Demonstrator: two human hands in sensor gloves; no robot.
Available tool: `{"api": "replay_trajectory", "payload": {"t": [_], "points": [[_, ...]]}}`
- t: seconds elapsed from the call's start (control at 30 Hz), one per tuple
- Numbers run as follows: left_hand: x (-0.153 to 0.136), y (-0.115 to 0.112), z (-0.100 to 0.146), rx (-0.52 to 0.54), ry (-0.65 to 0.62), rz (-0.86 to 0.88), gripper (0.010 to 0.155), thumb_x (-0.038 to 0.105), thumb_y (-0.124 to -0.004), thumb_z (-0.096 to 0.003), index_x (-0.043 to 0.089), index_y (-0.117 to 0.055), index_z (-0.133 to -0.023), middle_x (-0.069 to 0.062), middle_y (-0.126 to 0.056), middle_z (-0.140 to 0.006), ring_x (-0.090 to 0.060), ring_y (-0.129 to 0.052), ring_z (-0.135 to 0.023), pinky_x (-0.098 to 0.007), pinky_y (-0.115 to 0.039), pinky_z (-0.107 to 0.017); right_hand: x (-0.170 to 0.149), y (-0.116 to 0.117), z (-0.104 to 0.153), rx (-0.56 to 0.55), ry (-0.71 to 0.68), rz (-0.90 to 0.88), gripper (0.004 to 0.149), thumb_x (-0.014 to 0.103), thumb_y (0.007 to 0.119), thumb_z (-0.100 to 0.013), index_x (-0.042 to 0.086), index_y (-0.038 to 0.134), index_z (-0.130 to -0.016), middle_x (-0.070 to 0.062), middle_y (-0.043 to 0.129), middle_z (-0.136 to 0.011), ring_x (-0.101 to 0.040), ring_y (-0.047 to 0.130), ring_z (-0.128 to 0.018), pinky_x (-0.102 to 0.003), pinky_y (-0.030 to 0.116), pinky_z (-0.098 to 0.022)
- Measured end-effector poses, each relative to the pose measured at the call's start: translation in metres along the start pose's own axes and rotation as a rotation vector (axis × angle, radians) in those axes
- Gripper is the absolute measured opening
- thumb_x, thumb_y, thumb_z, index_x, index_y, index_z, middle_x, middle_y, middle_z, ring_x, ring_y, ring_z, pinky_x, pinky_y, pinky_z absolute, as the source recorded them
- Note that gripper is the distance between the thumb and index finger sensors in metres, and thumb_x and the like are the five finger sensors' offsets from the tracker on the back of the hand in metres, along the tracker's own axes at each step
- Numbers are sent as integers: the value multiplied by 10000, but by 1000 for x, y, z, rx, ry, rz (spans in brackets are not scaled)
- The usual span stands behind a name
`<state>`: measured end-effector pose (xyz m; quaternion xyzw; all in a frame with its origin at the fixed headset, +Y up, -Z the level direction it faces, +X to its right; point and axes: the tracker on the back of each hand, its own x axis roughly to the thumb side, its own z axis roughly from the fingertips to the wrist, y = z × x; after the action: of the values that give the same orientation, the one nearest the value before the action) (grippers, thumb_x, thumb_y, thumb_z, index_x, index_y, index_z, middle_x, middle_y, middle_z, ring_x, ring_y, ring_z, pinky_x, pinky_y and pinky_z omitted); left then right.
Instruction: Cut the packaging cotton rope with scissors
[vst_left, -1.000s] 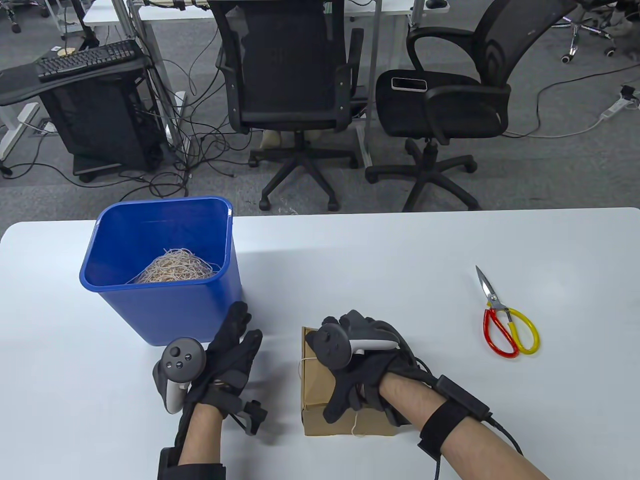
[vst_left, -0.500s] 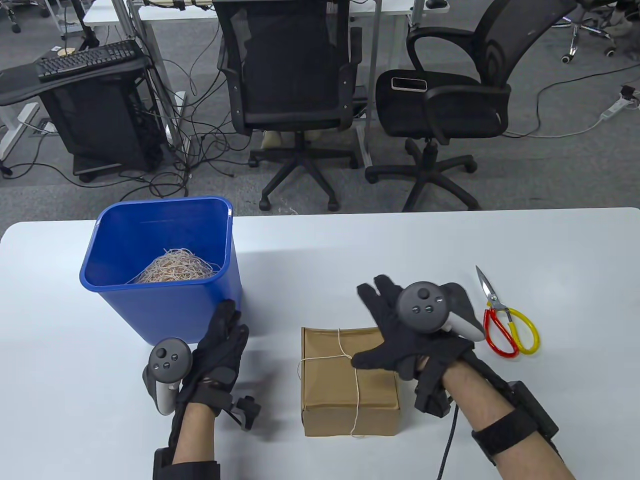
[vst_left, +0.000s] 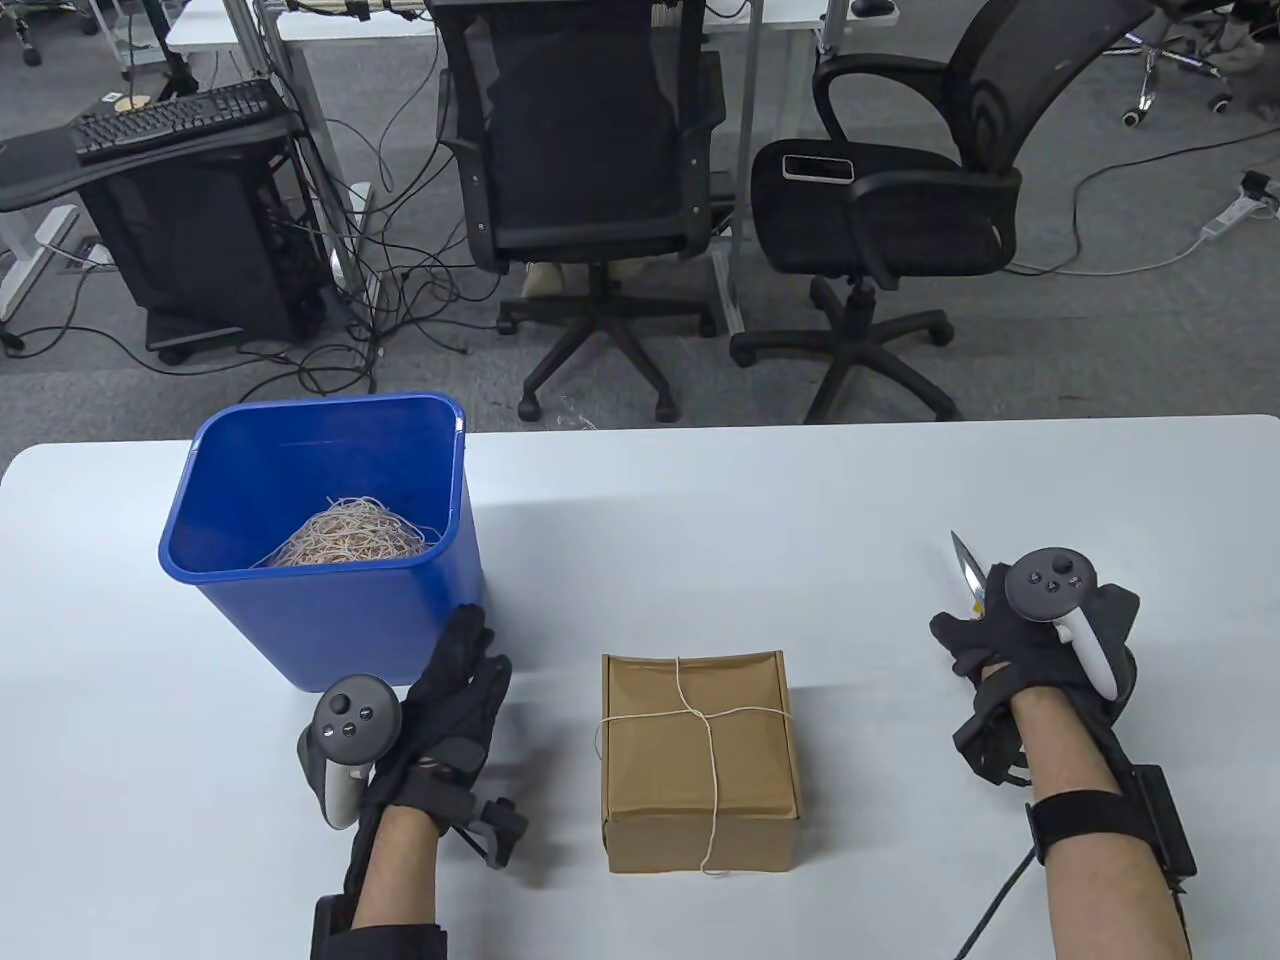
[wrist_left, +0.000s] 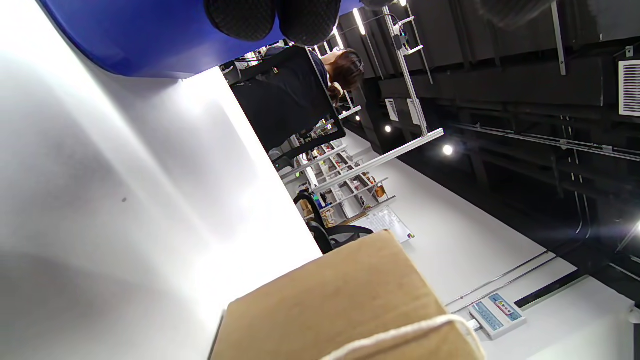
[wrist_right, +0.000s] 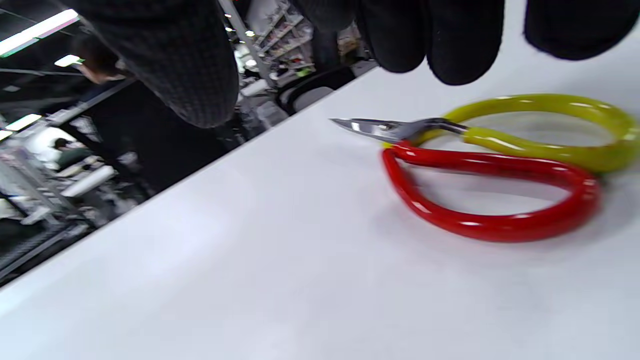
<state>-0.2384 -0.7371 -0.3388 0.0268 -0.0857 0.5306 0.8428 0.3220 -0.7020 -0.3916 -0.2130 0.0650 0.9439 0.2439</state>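
Observation:
A brown cardboard box (vst_left: 655, 765) lies near the table's front, tied crosswise with thin cotton rope (vst_left: 712, 745). The box (wrist_left: 340, 300) and a strand of the rope (wrist_left: 400, 334) also show in the left wrist view. The scissors (vst_left: 966, 570), with red and yellow handles, lie on the table at the right; only the blade tip shows past my right hand (vst_left: 985, 630). In the right wrist view the scissors (wrist_right: 500, 165) lie flat and my fingertips (wrist_right: 450, 45) hang just above the handles without gripping them. My left hand (vst_left: 465, 670) lies flat and empty left of the box.
A blue bin (vst_left: 330, 620) holding a heap of cut rope (vst_left: 345, 535) stands at the left, just beyond my left hand. Two office chairs (vst_left: 590, 200) stand past the table's far edge. The white table (vst_left: 720, 520) stretches between box and scissors.
My right hand has left the top of the box and moved right to hover over the scissors, uncovering the rope. My left hand has barely moved.

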Motion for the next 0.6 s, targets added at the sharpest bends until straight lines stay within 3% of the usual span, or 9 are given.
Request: {"api": "replay_trajectory", "payload": {"t": [0.17, 0.3, 0.43, 0.6], "points": [[-1, -3, 0, -12, 13, -20, 737, 535, -621, -576, 213, -289, -1150, -234, -429, -1140, -552, -481, -1007, -742, -389, -659, -6, 16, -14, -66, 134, 111, 788, 423, 911, -436, 57, 577, -1050, -301, 693, -1009, -570, 729, -793, -705, 678, -449], [-2, -3, 0, -17, 21, -31, 737, 532, -619, -577, 207, -287, -1149, -234, -430, -1139, -552, -483, -1006, -742, -390, -659, -5, 29, -25, -5, 222, 290, 897, 466, 914, -426, 64, 461, -1087, -314, 553, -1096, -591, 610, -893, -719, 638, -523], [-3, -4, -1, -22, 29, -37, 739, 532, -619, -577, 204, -284, -1149, -234, -430, -1139, -552, -479, -1008, -742, -388, -659, -7, 39, -33, 104, 259, 285, 982, 445, 930, -423, 51, 330, -1094, -337, 532, -1095, -617, 528, -932, -762, 557, -589], [-3, -6, -1, -30, 34, -48, 743, 532, -623, -576, 200, -282, -1147, -236, -430, -1138, -553, -478, -1007, -742, -389, -659, -5, 39, -34, 47, 277, 316, 943, 374, 947, -409, 68, 368, -1088, -310, 602, -1073, -579, 582, -927, -770, 534, -615]]}}
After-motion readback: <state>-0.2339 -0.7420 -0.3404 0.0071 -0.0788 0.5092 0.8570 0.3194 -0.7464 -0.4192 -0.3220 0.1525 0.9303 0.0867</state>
